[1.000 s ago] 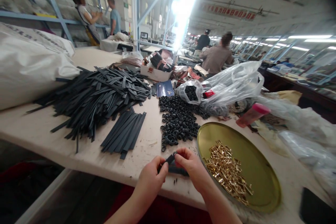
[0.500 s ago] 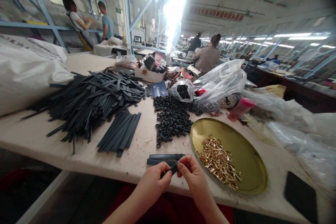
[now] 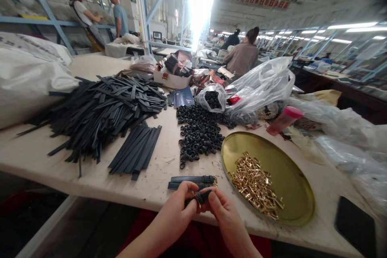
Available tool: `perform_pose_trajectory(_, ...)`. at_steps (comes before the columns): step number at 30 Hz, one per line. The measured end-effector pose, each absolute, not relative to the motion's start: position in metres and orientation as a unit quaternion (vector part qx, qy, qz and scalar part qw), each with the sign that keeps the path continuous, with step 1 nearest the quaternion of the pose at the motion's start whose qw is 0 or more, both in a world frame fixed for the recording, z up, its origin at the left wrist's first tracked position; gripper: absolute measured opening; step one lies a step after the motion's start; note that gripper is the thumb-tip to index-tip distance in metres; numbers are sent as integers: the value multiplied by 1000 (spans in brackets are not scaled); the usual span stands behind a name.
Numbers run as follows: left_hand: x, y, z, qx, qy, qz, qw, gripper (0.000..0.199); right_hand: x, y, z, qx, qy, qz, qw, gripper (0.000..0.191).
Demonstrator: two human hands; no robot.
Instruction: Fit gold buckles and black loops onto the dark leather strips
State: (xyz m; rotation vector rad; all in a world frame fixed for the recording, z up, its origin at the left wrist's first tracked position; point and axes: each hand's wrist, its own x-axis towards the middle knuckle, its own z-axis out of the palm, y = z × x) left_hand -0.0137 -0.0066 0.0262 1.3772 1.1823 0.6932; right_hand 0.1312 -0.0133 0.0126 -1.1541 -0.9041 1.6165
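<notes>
Near the table's front edge, my left hand (image 3: 181, 209) and my right hand (image 3: 222, 207) both grip a dark strap (image 3: 204, 196), which has a gold buckle between the fingers. Just beyond them lie dark straps with a gold buckle (image 3: 192, 179). Small black loops (image 3: 199, 135) form a heap farther back. To the right, a round golden tray (image 3: 284, 181) holds a pile of gold buckles (image 3: 255, 181). A neat row of flat dark strips (image 3: 136, 149) lies to the left, in front of a large heap of strips (image 3: 102, 109).
A white sack (image 3: 27, 80) stands at the left. A pink-capped container (image 3: 284, 121), plastic bags (image 3: 260, 84) and a dark phone-like slab (image 3: 353, 225) are on the right. An open box (image 3: 172, 79) sits at the back. People are in the background.
The gold buckle now shows between my fingers, and my right hand has turned, with its thumb on the strap. The view has shifted slightly.
</notes>
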Motion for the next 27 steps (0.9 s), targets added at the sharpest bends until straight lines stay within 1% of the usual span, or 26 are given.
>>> perform_pose_trajectory(2, -16, -5, 27, 590, 524, 278, 548, 20, 131, -14, 13, -461, -317, 681, 473, 41)
perform_pose_trajectory(5, -17, -4, 29, 591, 559, 256, 522, 21, 131, -13, 11, -458, -260, 719, 454, 31)
perform_pose_trajectory(8, -16, -4, 28, 601, 595, 219, 487, 17, 130, -13, 3, -429, -236, 771, 408, 36)
perform_pose_trajectory(10, -16, -4, 27, 614, 616, 187, 457, 15, 130, -15, -3, -396, -224, 801, 388, 37)
perform_pose_trajectory(13, -16, -3, 25, 622, 619, 172, 447, 14, 130, -19, -11, -375, -189, 819, 391, 35)
perform_pose_trajectory(15, -15, -4, 23, 614, 598, 194, 478, 15, 130, -21, -11, -376, -181, 817, 398, 36)
perform_pose_trajectory(17, -15, -6, 22, 584, 562, 224, 541, 17, 131, -22, -7, -389, -209, 794, 419, 36)
perform_pose_trajectory(21, -13, -12, 22, 475, 494, 273, 675, 31, 131, -19, 1, -467, -314, 690, 455, 36)
perform_pose_trajectory(24, -12, -17, 24, 432, 474, 292, 709, 36, 132, -19, 0, -523, -383, 607, 459, 37)
perform_pose_trajectory(27, -13, -21, 28, 415, 462, 299, 724, 38, 135, -23, -1, -547, -436, 552, 454, 31)
